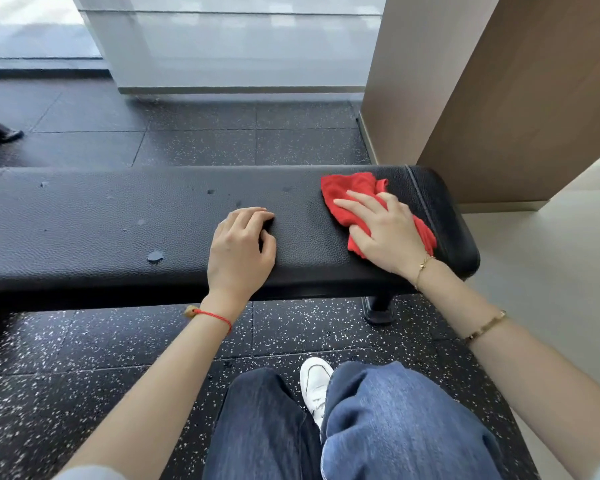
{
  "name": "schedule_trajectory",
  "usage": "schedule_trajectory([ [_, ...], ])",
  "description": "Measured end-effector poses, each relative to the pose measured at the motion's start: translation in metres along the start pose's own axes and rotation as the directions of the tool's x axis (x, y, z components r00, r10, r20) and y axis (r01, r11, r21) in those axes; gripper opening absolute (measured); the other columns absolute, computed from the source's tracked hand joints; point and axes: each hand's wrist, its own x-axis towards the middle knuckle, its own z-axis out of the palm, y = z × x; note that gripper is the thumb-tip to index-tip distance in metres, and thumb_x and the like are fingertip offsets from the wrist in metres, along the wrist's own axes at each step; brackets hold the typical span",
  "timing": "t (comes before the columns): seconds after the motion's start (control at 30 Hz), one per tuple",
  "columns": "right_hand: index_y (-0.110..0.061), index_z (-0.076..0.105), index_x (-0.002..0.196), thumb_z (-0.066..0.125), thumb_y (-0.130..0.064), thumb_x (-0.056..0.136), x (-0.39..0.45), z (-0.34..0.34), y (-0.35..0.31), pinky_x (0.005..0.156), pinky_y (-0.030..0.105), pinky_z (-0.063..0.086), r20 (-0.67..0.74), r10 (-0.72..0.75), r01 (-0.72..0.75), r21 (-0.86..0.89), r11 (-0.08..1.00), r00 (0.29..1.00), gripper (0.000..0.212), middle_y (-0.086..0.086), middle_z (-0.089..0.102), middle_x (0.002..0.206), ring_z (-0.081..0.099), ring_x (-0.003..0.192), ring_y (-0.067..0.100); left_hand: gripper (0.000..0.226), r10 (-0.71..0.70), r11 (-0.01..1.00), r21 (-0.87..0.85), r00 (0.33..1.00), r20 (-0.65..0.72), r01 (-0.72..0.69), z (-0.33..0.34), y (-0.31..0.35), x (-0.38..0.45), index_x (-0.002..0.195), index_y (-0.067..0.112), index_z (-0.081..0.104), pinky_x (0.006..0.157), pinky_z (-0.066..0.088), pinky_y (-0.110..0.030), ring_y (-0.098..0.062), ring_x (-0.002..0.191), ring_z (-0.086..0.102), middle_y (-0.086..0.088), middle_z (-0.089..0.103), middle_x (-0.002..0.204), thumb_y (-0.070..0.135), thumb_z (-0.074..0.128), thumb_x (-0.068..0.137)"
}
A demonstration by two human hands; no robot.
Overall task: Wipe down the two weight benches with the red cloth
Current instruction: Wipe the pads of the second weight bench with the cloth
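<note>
A black padded weight bench [101, 220] runs across the middle of the view. The red cloth [350, 195] lies crumpled near the bench's right end. My right hand [381, 230] presses flat on the cloth, fingers spread and pointing left. My left hand [241, 251] rests on the bench pad near its front edge, to the left of the cloth, fingers curled with nothing in them. Several wet drops and small marks [155, 256] dot the pad left of my left hand. Only one bench is fully in view.
Black speckled rubber floor tiles [84, 358] surround the bench. A brown wall column [499, 98] stands close behind the bench's right end, with pale flooring [551, 271] beside it. A bench leg [380, 310] stands under the right end. My knees and a white shoe [314, 382] are below.
</note>
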Motion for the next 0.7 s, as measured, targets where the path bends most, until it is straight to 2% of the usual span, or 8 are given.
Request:
schedule_trajectory([
  [0.17,-0.043,0.039,0.143,0.041,-0.039,0.095,0.075,0.007,-0.036,0.113,0.040,0.019,0.039,0.124,-0.125,0.026,0.992,0.992,0.049,-0.014,0.031,0.156,0.029,0.136,0.031,0.027,-0.003,1.000,-0.015,1.000,0.001,0.003,-0.002,0.001,0.000,0.111,0.013,0.067,0.100,0.045,-0.038,-0.023,0.113,0.059,0.000,0.067,0.117,0.013,0.054,0.087],
  [0.23,-0.042,0.039,0.144,0.041,-0.038,0.094,0.086,0.013,-0.063,0.113,0.041,0.019,0.064,0.055,-0.057,0.032,0.998,0.996,0.050,-0.013,0.031,0.156,0.029,0.136,0.032,0.028,-0.004,1.000,-0.021,1.000,0.004,0.004,-0.003,0.002,0.000,0.111,0.013,0.067,0.100,0.046,-0.039,-0.024,0.112,0.059,-0.001,0.067,0.117,0.012,0.055,0.086],
  [0.3,-0.041,0.039,0.144,0.042,-0.037,0.094,0.077,0.019,-0.084,0.113,0.042,0.021,0.073,-0.080,0.078,0.034,0.996,0.994,0.051,-0.012,0.033,0.155,0.030,0.135,0.031,0.028,-0.003,1.000,-0.026,1.000,0.009,0.003,-0.004,0.002,0.001,0.111,0.011,0.068,0.100,0.046,-0.039,-0.025,0.113,0.059,-0.003,0.067,0.117,0.011,0.056,0.085],
  [0.4,-0.041,0.042,0.142,0.040,-0.037,0.090,0.048,0.021,-0.078,0.110,0.041,0.026,0.040,-0.201,0.200,0.020,0.980,0.979,0.053,-0.015,0.037,0.153,0.036,0.131,0.029,0.028,-0.003,0.999,-0.045,1.000,0.019,0.004,-0.005,0.002,0.001,0.111,0.010,0.068,0.101,0.046,-0.039,-0.026,0.114,0.059,-0.003,0.067,0.117,0.009,0.057,0.085],
  [0.47,-0.040,0.045,0.141,0.040,-0.038,0.088,0.041,0.017,-0.056,0.108,0.040,0.028,-0.003,-0.168,0.168,0.030,0.985,0.986,0.053,-0.015,0.040,0.151,0.039,0.127,0.028,0.027,-0.004,0.998,-0.057,1.000,0.027,0.006,-0.006,0.002,0.001,0.110,0.010,0.068,0.103,0.045,-0.038,-0.024,0.116,0.059,-0.002,0.067,0.118,0.008,0.056,0.086],
  [0.57,-0.040,0.045,0.140,0.046,-0.035,0.092,0.059,0.012,-0.027,0.109,0.040,0.025,-0.020,-0.003,0.003,0.014,1.000,1.000,0.049,-0.013,0.039,0.152,0.037,0.130,0.030,0.026,0.001,0.998,-0.056,1.000,0.024,0.001,-0.006,0.001,0.000,0.110,0.010,0.068,0.104,0.044,-0.036,-0.023,0.116,0.058,-0.001,0.067,0.118,0.009,0.055,0.087],
  [0.63,-0.041,0.042,0.142,0.045,-0.036,0.094,0.080,0.008,-0.027,0.113,0.040,0.021,0.013,0.109,-0.110,0.021,0.994,0.994,0.049,-0.013,0.035,0.154,0.031,0.135,0.032,0.026,-0.002,0.999,-0.050,1.000,0.017,0.002,-0.006,0.001,0.000,0.109,0.011,0.068,0.104,0.043,-0.035,-0.022,0.116,0.058,0.000,0.067,0.118,0.010,0.054,0.087],
  [0.7,-0.042,0.039,0.144,0.043,-0.037,0.094,0.091,0.010,-0.042,0.114,0.041,0.020,0.036,0.121,-0.121,0.015,0.993,0.992,0.050,-0.013,0.032,0.155,0.029,0.137,0.033,0.026,-0.003,0.999,-0.050,1.000,0.007,0.003,-0.006,0.001,0.000,0.109,0.011,0.068,0.104,0.043,-0.035,-0.023,0.116,0.058,-0.001,0.067,0.117,0.010,0.054,0.086],
])
